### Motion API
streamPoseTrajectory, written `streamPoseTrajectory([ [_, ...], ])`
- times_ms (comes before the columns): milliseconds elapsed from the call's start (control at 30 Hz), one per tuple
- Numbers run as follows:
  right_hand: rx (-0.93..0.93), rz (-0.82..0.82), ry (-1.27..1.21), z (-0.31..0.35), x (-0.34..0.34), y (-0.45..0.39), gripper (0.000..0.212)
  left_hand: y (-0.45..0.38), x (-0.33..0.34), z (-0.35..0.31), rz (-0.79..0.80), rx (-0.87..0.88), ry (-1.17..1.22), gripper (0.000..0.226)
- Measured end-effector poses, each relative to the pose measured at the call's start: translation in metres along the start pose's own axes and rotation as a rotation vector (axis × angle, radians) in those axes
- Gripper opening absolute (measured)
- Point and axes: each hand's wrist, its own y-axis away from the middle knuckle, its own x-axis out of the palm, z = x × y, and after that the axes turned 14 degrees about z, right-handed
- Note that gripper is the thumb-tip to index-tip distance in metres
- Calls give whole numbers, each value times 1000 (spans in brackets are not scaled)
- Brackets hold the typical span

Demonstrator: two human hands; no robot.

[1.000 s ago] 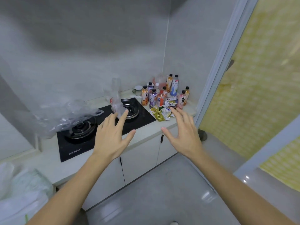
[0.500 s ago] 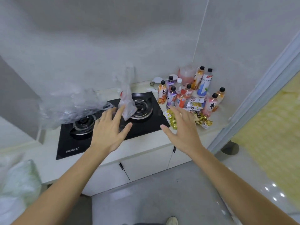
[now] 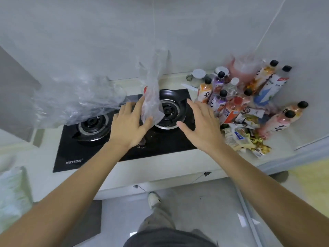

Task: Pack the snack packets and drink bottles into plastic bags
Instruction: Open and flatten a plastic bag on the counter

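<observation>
Bags [image 3: 151, 97] are over the stove [image 3: 160, 139]: one upright by our left hand [image 3: 128, 125], thumb touching it, fingers straight. Right hand [image 3: 201, 127] spread flat, holding nothing. Bottles [image 3: 231, 97] and packets [image 3: 242, 134] crowd the counter corner.

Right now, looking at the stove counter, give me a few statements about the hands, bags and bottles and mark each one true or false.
1. Both hands have spread fingers and hold nothing. True: left hand, right hand.
2. The drink bottles stand left of the stove. False: they cluster at the right, by the wall corner.
3. A clear plastic bag stands over the right burner. True.
4. The snack packets are already bagged. False: they lie loose on the counter.
5. The stove has one burner. False: two.
</observation>
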Motion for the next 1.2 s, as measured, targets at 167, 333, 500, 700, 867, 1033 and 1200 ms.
streamPoseTrajectory([
  [167,-2,67,-41,-7,15,-74,81,-68,27,25,45,-37,87,70],
  [333,3,166,-105,-9,43,-146,78,-128,50,42,111,-90,108,74],
  [500,78,249,-358,3,69,-213,76,-186,68,56,230,-188,273,81],
  [700,148,292,-568,4,87,-267,68,-213,97,64,280,-225,353,71],
  [867,234,280,-879,1,90,-294,72,-209,104,69,230,-131,394,41],
  [1033,268,185,-1077,0,82,-290,20,-186,103,70,233,-65,398,42],
  [1200,198,243,-1073,-12,81,-243,15,-139,96,62,255,-28,452,42],
])
